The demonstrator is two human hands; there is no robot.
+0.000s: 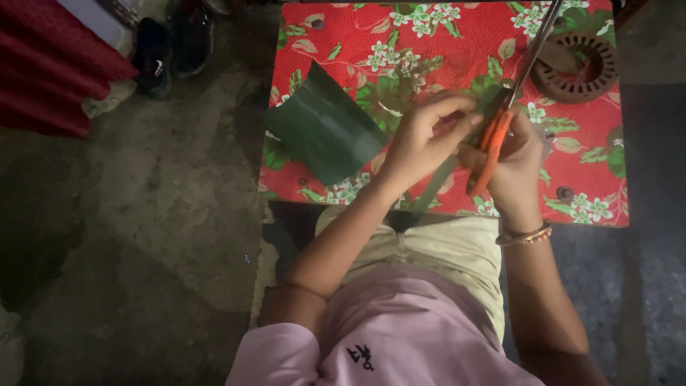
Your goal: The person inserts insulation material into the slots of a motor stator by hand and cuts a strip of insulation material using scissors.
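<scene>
Both hands [429,139] [518,161] hold scissors [500,121] and green strip [436,187].

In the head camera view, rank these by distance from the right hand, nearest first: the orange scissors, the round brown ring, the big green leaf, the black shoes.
1. orange scissors: held in the right hand.
2. round brown ring: on the table, above the hand, toward the far right corner.
3. big green leaf: on the table's left edge, beyond the left hand.
4. black shoes: on the floor, top left.

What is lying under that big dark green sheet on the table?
The green sheet lies on the red floral tablecloth, overhanging its left edge. The cloth's pattern shows around it; whatever is directly beneath is covered.
</scene>
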